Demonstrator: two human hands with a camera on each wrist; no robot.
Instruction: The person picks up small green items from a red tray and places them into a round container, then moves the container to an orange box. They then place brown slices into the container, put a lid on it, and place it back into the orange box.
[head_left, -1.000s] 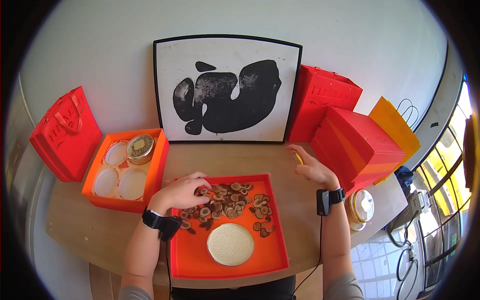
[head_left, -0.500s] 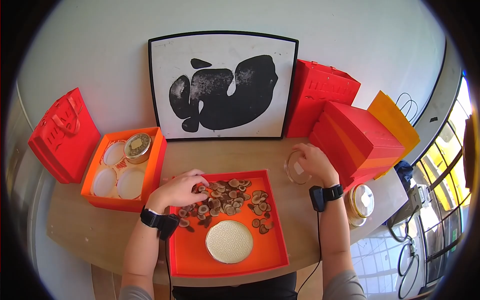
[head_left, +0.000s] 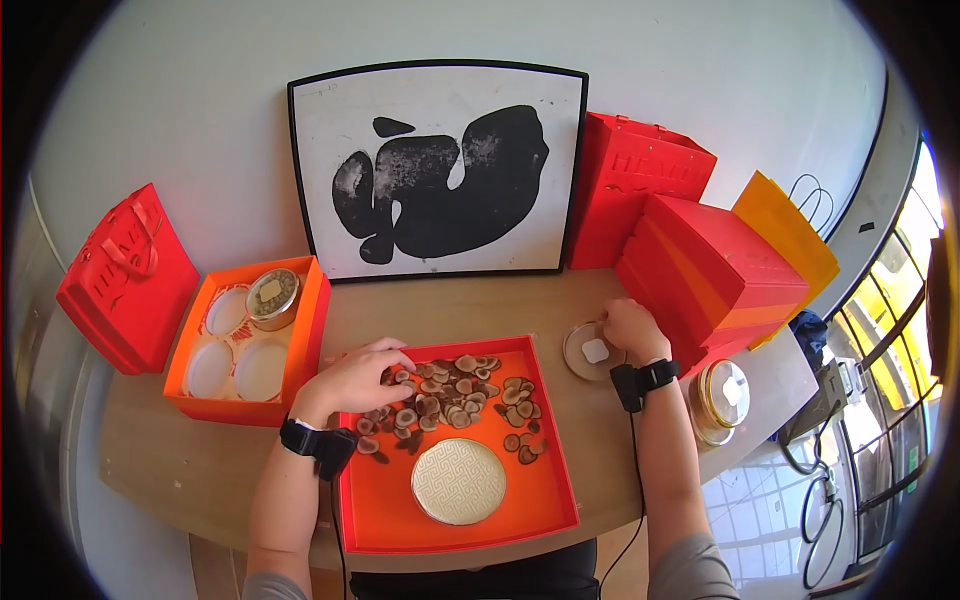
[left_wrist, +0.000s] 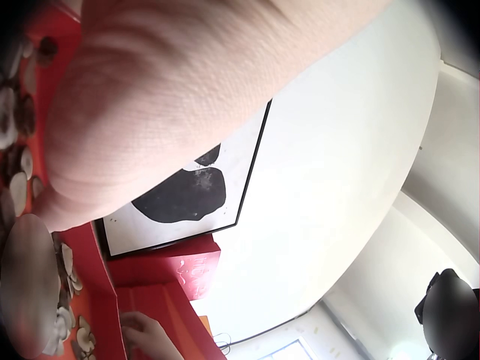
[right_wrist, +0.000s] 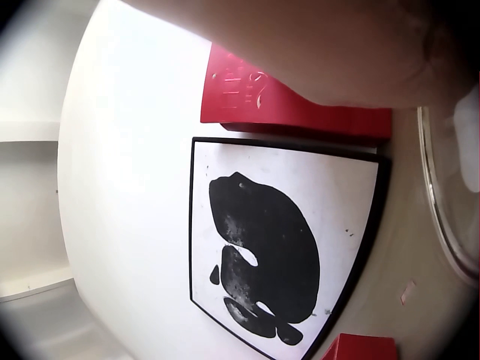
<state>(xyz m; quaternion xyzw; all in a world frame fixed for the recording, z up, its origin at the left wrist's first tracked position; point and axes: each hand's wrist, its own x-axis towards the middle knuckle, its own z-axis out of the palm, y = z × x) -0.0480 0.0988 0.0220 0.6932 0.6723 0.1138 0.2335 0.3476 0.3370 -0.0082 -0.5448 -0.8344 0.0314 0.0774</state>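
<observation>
My left hand (head_left: 362, 382) rests over the back left corner of a red tray (head_left: 455, 535), fingers loosely bent among round dried slices (head_left: 460, 395) with dark rims and pale centres. In the left wrist view, the thumb (left_wrist: 127, 150) lies close over the slices. A round cream piece with a maze pattern (head_left: 458, 482) lies in the tray's front half. Right of the tray, my right hand (head_left: 638, 332) pinches the rim of a round clear lid (head_left: 575, 352) with a white patch, flat on the table. Its fingertips are partly hidden.
An orange box (head_left: 235, 400) with round wells and one filled jar (head_left: 273, 298) stands left, beside a red bag (head_left: 130, 280). Behind are a framed picture (head_left: 440, 190) and another red bag (head_left: 640, 180). Red boxes (head_left: 710, 270) and clear round containers (head_left: 720, 400) stand right.
My right hand has lowered the clear lid from upright to flat on the table. The left hand stays at the tray's back left corner. The view has shifted slightly.
</observation>
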